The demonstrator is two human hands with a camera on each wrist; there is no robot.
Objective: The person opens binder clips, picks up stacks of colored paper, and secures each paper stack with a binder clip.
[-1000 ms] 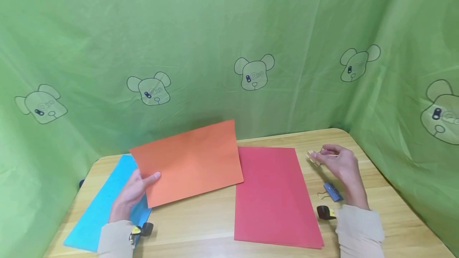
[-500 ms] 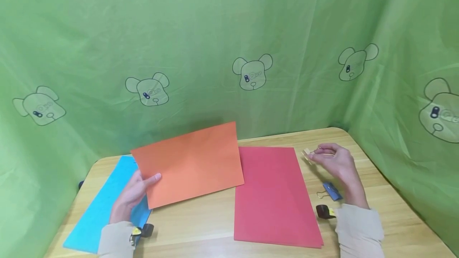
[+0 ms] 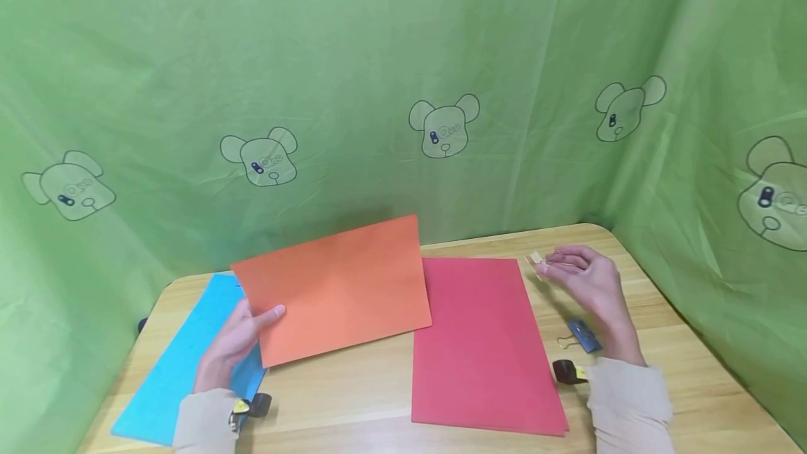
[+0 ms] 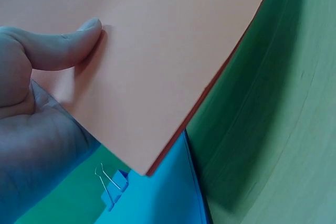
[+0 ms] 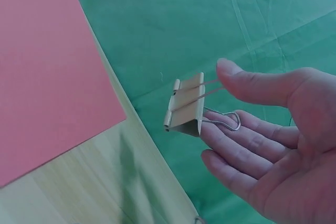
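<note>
1. The left hand (image 3: 236,335) gripped the near left corner of the orange paper (image 3: 340,293), thumb lying on the upper face and the other fingers mostly hidden behind. The paper was held tilted above the table (image 3: 340,398), left of centre, its left end over the blue paper (image 3: 183,363) and its right end overlapping the red paper (image 3: 485,342).
2. Far right, the right hand (image 3: 592,282) pinched a pale binder clip (image 5: 186,103) by its wire handles, thumb on one, fingers at the other. The clip was off the table, its mouth facing left; whether the jaws had parted, I could not tell.
3. A blue clip (image 3: 583,336) lay on the table, nearer than the right hand and right of the red paper. Another blue clip (image 4: 115,190) sat at an edge of the blue paper.
4. The step in hand seemed to be readying the pale clip for the orange paper. Next, I judged, the handles needed a firm squeeze, with the paper held steady and its edges even, before the mouth met an edge.
5. Compared with a second earlier, the pale clip was slightly farther left and farther away; the orange paper had drifted a touch right. Both grips were unchanged.
</note>
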